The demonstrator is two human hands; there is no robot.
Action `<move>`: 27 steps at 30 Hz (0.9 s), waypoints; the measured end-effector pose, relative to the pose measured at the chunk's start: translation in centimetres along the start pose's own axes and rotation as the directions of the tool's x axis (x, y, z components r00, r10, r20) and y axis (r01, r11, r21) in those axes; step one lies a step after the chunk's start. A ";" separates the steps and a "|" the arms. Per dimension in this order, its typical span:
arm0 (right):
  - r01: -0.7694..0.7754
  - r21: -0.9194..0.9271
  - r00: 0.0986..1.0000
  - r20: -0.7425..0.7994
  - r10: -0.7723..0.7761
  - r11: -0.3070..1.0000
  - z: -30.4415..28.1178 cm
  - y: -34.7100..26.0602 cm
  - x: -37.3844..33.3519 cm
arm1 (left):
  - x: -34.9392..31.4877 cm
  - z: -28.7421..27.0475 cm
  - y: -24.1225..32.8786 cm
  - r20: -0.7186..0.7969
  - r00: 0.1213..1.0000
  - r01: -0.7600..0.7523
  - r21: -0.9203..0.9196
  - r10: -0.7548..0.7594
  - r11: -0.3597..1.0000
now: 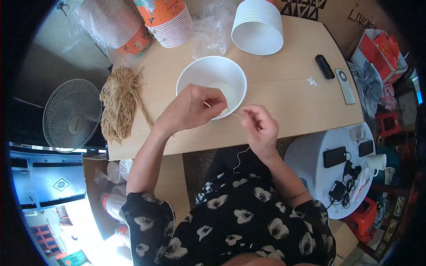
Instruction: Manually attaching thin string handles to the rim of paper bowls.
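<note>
A white paper tub (181, 80) stands on the table with its opening facing up. My left hand (195, 108) is over its near rim, thumb and fingers pinched together on a thin string (235, 114). To its right and a little nearer, my right hand (261, 132) also pinches the string, which spans the small gap between them. A pale length of string hangs below my right hand in front of my lap. A thick bundle of tan strings (120, 106) lies at the table's left edge, one strand trailing toward my left forearm.
Nested tubs (257, 37) and orange-printed stacks (171, 26) line the table's far side near clear plastic (213, 35). A black object (324, 67) and a silver device (345, 86) lie right. A fan (73, 115) stands left; a white round table (306, 153) holds phones, cables and a mug.
</note>
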State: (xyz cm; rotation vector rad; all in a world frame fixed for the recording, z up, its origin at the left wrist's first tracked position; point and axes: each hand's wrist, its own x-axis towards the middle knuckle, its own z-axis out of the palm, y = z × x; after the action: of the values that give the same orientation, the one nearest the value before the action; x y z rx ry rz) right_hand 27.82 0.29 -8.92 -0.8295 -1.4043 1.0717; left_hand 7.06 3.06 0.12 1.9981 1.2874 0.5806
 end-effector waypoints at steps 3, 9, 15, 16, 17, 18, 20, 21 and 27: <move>0.021 -0.050 0.997 0.075 -0.017 0.999 -1.1 -0.2 1.6 | -0.3 0.0 0.7 -0.130 0.990 -0.059 -0.093 0.047 0.994; -0.072 0.038 0.972 0.228 0.061 0.997 -0.3 -1.2 3.6 | -0.1 0.7 0.5 -0.174 0.972 -0.193 -0.190 0.161 0.963; -0.131 0.084 0.980 0.162 0.116 0.988 -1.1 -2.3 4.5 | -1.1 1.1 0.1 -0.093 0.989 -0.134 -0.239 0.115 0.962; -0.151 0.097 0.980 0.146 0.136 0.984 -1.3 -2.7 4.8 | -1.2 1.3 -0.1 -0.048 0.996 -0.089 -0.244 0.080 0.966; -0.169 0.113 0.980 0.127 0.155 0.979 -1.4 -2.9 5.1 | -1.2 1.6 -0.3 -0.069 0.993 -0.109 -0.231 0.096 0.967; -0.165 0.107 0.980 0.126 0.151 0.980 -1.4 -3.0 5.3 | -1.2 1.9 -0.1 -0.073 0.992 -0.116 -0.233 0.102 0.966; -0.166 0.091 0.977 0.151 0.151 0.982 -1.3 -3.2 5.5 | -1.1 2.5 0.4 -0.256 0.959 -0.158 -0.133 0.121 0.978; -0.162 0.087 0.978 0.150 0.148 0.983 -1.3 -3.4 5.7 | -0.9 2.5 0.5 -0.258 0.958 -0.164 -0.133 0.125 0.977; -0.161 0.046 0.965 0.218 0.147 0.986 -2.1 -4.5 6.3 | 1.0 2.5 0.1 -0.198 0.978 -0.142 -0.400 0.066 0.905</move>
State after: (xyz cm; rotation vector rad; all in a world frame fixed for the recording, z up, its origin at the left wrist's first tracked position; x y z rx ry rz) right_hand 29.55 4.90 -2.64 -0.8060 -1.4939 1.3512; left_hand 9.25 3.19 -1.52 1.6938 1.0530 1.0166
